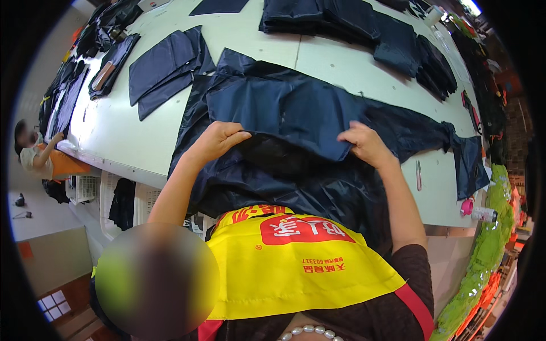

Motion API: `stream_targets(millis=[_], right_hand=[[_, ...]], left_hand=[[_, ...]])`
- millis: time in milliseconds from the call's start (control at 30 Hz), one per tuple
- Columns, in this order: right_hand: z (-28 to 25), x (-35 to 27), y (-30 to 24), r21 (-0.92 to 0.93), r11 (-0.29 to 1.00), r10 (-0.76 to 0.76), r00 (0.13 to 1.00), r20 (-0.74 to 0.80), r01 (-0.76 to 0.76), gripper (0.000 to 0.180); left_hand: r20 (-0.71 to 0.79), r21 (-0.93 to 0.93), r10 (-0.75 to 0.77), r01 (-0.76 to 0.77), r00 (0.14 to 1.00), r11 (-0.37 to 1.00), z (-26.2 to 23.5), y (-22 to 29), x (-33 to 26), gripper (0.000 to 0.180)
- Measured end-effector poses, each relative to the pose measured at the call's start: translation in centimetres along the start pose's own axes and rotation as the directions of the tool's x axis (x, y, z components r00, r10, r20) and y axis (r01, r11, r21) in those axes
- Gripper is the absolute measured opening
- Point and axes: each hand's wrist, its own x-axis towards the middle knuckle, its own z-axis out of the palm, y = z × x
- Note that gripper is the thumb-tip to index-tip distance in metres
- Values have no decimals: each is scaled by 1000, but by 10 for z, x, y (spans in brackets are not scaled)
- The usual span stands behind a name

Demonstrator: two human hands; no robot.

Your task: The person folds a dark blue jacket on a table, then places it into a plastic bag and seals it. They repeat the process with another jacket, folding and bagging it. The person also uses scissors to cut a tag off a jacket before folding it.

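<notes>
A large dark navy garment of thin, shiny cloth lies across the table edge in front of me and hangs down over my lap. My left hand pinches one edge of it, and my right hand grips the same edge farther right. Between the hands the cloth is lifted a little, with a dark hollow underneath. A sleeve-like length stretches off to the right, its end hanging near the table's right side. Folds hide the rest of the garment's shape.
Folded dark cloth pieces lie at the far left, and thick stacks stand at the back. Small snips rest right of my arm. A bottle and green cloth are at right. Another person works at left.
</notes>
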Motion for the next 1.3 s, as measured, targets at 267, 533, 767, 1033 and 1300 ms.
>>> stream_targets(millis=[267,533,767,1033,1300], right_hand=[[5,17,-4,-118,962,270,809,523,-245,42],[27,12,18,223,838,455,863,221,-499,50],[43,25,11,-38,796,606,793,59,-605,52],[59,35,-19,-377,692,542,788,-293,-616,11],[76,41,-48,-295,949,0,935,-356,-112,30]], left_hand=[[-161,361,-14,72,987,930,35,-64,-7,37],[-426,497,523,-292,738,817,61,13,1,36],[126,187,405,-423,905,887,134,-3,-15,26],[334,116,338,-394,880,912,127,7,-35,25],[280,194,189,-248,941,949,113,26,8,35]])
